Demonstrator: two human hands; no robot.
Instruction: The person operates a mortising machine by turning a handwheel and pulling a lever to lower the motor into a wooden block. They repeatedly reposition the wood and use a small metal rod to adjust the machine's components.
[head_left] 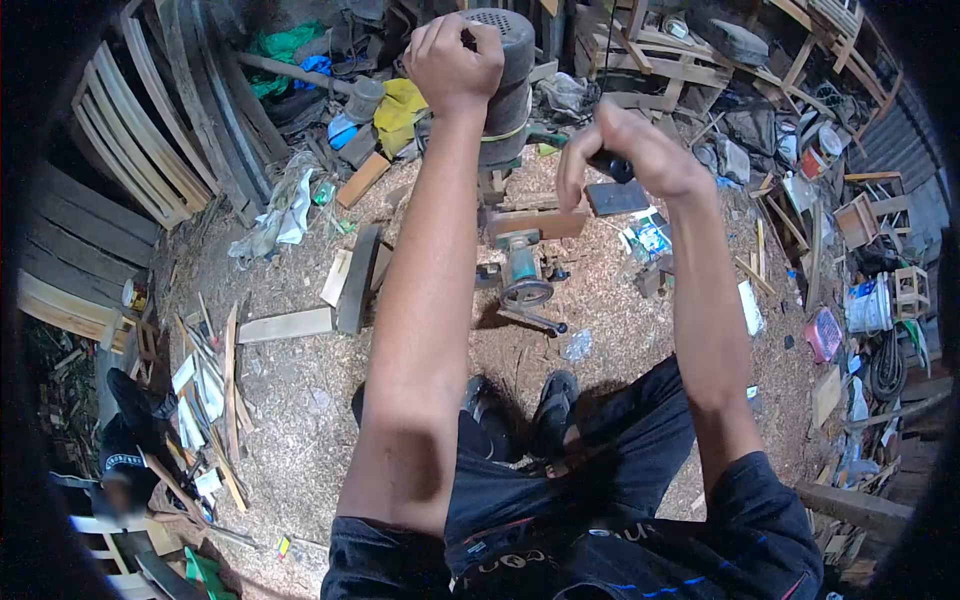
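Observation:
My left hand [455, 62] is closed in a fist against the left side of a machine's round motor housing [508, 42] with a perforated top. What its fingers grip, if anything, is hidden. My right hand [645, 152] curls around a lever with a black knob [617, 170], right of the machine. Below the housing a brown wooden piece [550, 224] lies across the machine. A green machine part [521, 262] with a handwheel [527, 292] and a crank handle stands nearer my feet. The tool end under the housing is hidden from above.
Wood shavings [620, 320] cover the floor around my shoes [555, 400]. Planks [290, 325] lie at left, and curved slats [130, 140] lean farther back. Scrap wood [690, 75] is piled behind. A white bucket [868, 303] and pink basket [824, 333] stand right. Another person [125, 455] is at lower left.

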